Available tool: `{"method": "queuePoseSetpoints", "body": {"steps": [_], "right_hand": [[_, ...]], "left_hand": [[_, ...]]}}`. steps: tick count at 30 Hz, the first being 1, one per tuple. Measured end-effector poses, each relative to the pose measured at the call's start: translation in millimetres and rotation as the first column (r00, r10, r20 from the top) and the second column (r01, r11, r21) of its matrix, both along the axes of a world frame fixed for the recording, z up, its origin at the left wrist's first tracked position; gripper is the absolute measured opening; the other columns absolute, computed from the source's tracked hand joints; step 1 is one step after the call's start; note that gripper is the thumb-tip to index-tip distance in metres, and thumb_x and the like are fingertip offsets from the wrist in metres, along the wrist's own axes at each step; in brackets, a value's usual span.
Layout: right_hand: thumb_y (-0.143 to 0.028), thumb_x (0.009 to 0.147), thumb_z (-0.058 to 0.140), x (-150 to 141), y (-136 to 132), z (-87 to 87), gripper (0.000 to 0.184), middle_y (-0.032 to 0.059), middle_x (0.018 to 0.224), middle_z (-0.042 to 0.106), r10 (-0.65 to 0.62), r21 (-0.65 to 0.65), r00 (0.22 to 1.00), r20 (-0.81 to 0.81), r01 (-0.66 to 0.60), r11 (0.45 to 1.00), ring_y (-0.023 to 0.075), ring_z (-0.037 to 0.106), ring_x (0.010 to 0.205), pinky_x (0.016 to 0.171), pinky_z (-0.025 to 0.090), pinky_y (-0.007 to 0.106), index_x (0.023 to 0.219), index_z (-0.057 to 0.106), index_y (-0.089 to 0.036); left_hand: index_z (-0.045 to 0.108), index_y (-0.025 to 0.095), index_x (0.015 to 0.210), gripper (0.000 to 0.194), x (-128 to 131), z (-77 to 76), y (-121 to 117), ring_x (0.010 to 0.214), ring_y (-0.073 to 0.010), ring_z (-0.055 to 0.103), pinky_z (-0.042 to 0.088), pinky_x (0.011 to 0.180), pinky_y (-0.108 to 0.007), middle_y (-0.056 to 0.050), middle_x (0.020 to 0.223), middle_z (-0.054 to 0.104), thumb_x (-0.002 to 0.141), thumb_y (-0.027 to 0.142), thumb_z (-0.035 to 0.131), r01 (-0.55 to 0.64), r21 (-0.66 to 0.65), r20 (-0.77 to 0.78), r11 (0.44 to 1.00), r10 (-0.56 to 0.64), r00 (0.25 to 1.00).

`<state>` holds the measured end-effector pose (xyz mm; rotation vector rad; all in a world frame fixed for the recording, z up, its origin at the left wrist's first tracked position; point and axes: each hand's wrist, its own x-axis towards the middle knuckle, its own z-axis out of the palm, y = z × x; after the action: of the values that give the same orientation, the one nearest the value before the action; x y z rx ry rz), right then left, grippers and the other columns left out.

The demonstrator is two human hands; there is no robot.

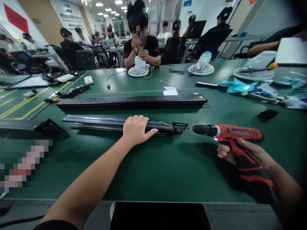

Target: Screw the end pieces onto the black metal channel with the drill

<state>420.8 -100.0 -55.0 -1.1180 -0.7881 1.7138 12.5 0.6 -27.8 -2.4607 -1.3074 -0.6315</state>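
My left hand (137,129) is wrapped over a long black housing (103,123) that lies lengthwise on the green table. In my right hand (240,151) is a red and black cordless drill (240,132), fingers around its handle near the trigger. The drill's long bit points left, its tip at the slotted end bracket (180,126) of the housing. Whether the bit sits in a screw there is too small to tell. Just behind lies a long black power strip (131,102) with red-marked sockets along its top.
Across the green table (153,172) a person (141,48) handles a white fan (138,72). More fan parts and blue blades (236,86) lie at the right. A black cloth-like piece (268,114) sits beyond the drill. Another black housing (21,127) is at the left; white paper (170,91) lies behind the strip.
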Motion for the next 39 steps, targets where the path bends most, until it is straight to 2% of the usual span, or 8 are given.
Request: {"method": "queuePoseSetpoints", "body": {"steps": [21, 39], "right_hand": [[-0.055, 0.065, 0.056, -4.6, -0.9, 5.9, 0.042, -0.0024, 0.063, 0.052, -0.003, -0.011, 0.999, 0.051, 0.004, 1.000, 0.0177, 0.053, 0.062, 0.064, 0.051, 0.034, 0.098, 0.054, -0.028], [-0.052, 0.065, 0.055, -7.7, 0.3, 10.1, 0.036, -0.0013, 0.064, 0.053, 0.007, -0.015, 0.998, 0.059, -0.006, 1.000, 0.0191, 0.053, 0.063, 0.064, 0.052, 0.035, 0.093, 0.055, -0.029]], "left_hand": [[0.072, 0.017, 0.110, 0.065, -0.6, -1.9, 0.6, 0.093, -0.0296, 0.066, 0.047, 0.083, -0.044, -0.011, 0.099, 0.073, 0.096, 0.074, 0.043, 0.000, -0.008, 0.001, 1.000, 0.000, 1.000], [0.072, 0.019, 0.111, 0.065, 0.0, 1.4, -1.0, 0.094, -0.0292, 0.066, 0.046, 0.083, -0.042, -0.011, 0.101, 0.074, 0.096, 0.075, 0.041, -0.008, -0.037, 0.000, 0.999, 0.008, 1.000]]}}
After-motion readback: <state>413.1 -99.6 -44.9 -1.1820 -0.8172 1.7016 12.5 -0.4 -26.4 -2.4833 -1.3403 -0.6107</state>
